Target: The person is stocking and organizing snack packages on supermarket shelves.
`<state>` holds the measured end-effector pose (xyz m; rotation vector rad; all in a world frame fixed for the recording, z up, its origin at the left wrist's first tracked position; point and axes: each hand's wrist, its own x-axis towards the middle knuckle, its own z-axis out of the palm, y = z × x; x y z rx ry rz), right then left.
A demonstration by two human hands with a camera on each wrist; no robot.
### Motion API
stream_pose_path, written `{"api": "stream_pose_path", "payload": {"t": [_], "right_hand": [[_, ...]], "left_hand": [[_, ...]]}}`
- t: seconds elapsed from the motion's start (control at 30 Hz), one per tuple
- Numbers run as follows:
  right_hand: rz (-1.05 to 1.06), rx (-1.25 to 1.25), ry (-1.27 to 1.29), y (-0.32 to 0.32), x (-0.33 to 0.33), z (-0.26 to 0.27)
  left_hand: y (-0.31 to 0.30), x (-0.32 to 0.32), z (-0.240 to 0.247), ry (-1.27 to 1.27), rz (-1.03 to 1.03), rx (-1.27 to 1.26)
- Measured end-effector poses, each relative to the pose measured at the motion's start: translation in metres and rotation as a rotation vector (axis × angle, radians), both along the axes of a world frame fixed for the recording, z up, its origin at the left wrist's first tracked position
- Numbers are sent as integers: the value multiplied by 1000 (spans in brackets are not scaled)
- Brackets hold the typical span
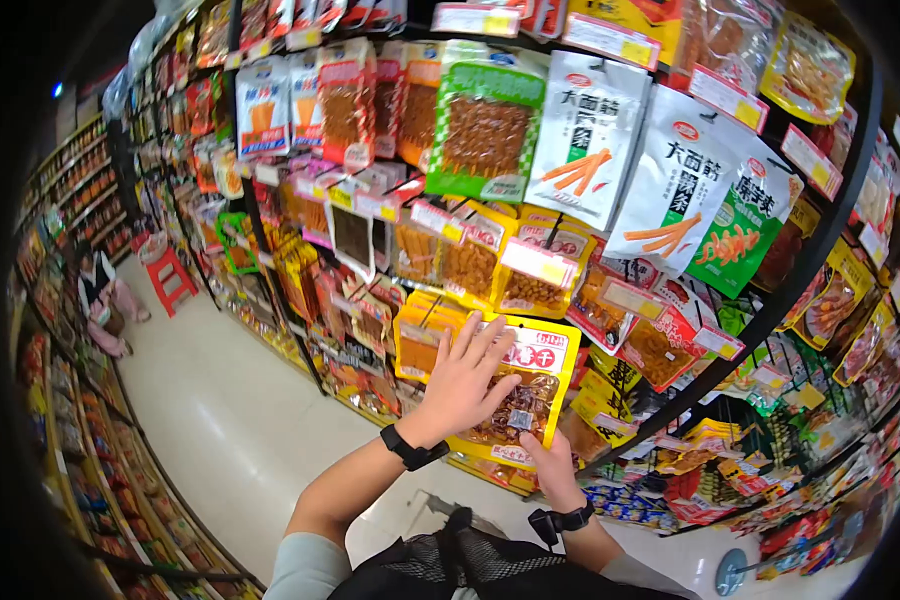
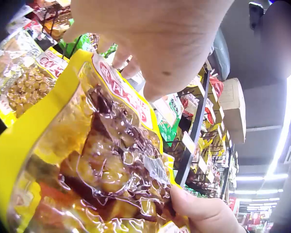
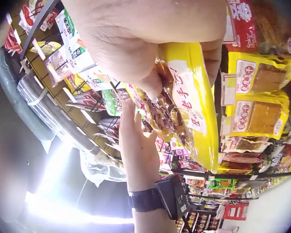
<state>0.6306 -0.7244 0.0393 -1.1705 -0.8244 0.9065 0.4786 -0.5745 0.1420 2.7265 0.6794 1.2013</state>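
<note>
The yellow snack bag [image 1: 538,392] is in the middle, in front of the rack [image 1: 790,295]. It has a clear front that shows shiny brown food, with a white label [image 1: 542,350] and red words at the top. The right hand [image 1: 558,468] pinches the bag near its bottom edge, with the thumb on the front, so that grip is clamped on the bag. The left hand [image 1: 462,385] reaches over the top left part. Its fingers are spread apart and its thumb is out, so that grip is not closed on it. The fingertips seem to touch the bag, but the left wrist view is too close and bright to be sure. I cannot tell if the bag is off its hook.

More yellow packs [image 1: 418,335] hang just to the left, and white bags [image 1: 582,145] hang higher up.

The bag looks soft and bendy, and its side curves in the right wrist view. It is likely not heavy, but the food inside may slide down and make the bottom sag. The shiny skin may be slippery. The flat yellow edges look like the best place to pinch. One hand near the top and one at the bottom would keep it flat. A hard squeeze in the middle could squash the food.
</note>
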Motion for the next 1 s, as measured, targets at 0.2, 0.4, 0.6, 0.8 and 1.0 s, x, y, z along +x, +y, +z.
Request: {"api": "stream_pose_path", "payload": {"t": [0.2,0.4,0.6,0.8,1.0], "right_hand": [[-1,158,-168,68,46,5],[-4,161,-240,95,74,16],[-44,131,-218,104,77,12],[-66,122,-281,104,66,20],[-59,20,-439,98,62,36]], "left_hand": [[53,60,17,-80,-10,112],[79,93,13,-116,14,212],[92,109,21,-131,-28,249],[103,99,13,-107,-69,234],[105,91,16,-72,-68,221]]}}
